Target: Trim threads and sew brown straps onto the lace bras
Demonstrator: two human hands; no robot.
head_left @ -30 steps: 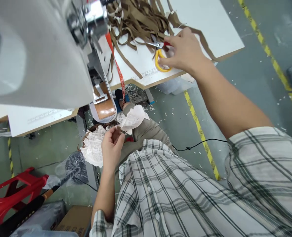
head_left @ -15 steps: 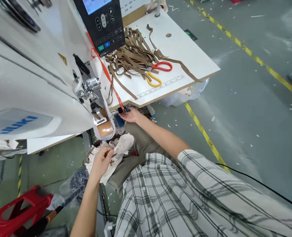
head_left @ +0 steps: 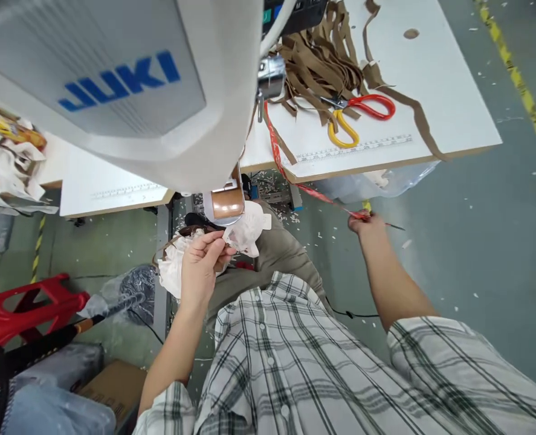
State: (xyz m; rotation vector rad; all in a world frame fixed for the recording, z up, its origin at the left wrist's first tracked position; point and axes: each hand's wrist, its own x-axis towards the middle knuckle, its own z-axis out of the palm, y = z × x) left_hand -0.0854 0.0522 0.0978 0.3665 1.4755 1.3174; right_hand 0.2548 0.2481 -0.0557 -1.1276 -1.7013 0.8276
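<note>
My left hand [head_left: 202, 266] is closed on a bunch of white lace fabric [head_left: 173, 269] in my lap, just under the sewing machine's brown-tipped arm [head_left: 225, 204]. My right hand [head_left: 367, 222] is off to the right, below the table edge, pinching the end of a red printed ribbon [head_left: 290, 172] that runs taut from the machine head down to my fingers. A white JUKI sewing machine [head_left: 127, 90] fills the upper left.
The white table [head_left: 453, 115] carries a heap of brown straps [head_left: 322, 57] and scissors with one red and one yellow handle [head_left: 353, 115]. A red plastic stool [head_left: 23, 305] stands low left. A yellow floor line [head_left: 516, 78] runs at the right.
My right hand left the scissors on the table, went to the ribbon under the table edge, then pulled it out to the right. My left hand stayed on the lace.
</note>
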